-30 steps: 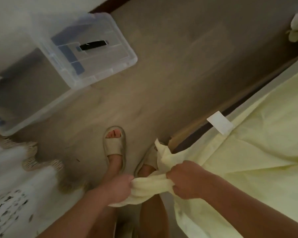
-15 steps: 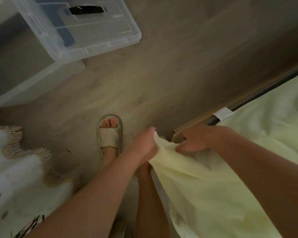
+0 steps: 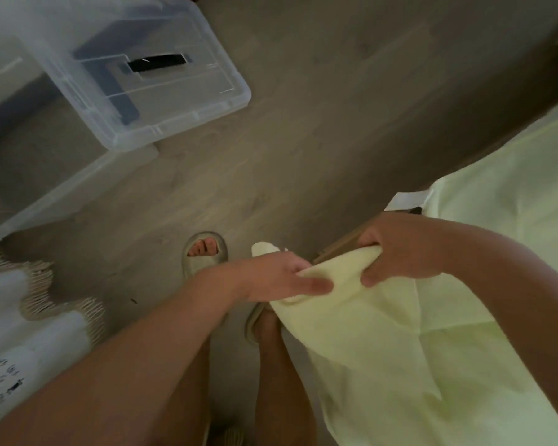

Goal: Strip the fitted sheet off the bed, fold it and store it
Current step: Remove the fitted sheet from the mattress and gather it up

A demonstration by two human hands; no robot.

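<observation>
The pale yellow fitted sheet covers the bed on the right and its corner is pulled up over the bed's edge. My left hand pinches the corner's bunched edge from the left. About a hand's width to the right, my right hand grips the same edge, fingers curled over the cloth. A white tag shows at the mattress edge just above my right hand. Part of the wooden bed frame peeks out between my hands.
A clear plastic storage box stands on the wooden floor at upper left, its lid leaning across it. A white rug with a woven fringe lies at lower left. My feet in beige slippers stand beside the bed.
My hands have lifted the sheet corner higher and spread apart along its edge. The view has shifted, bringing more of the storage box in.
</observation>
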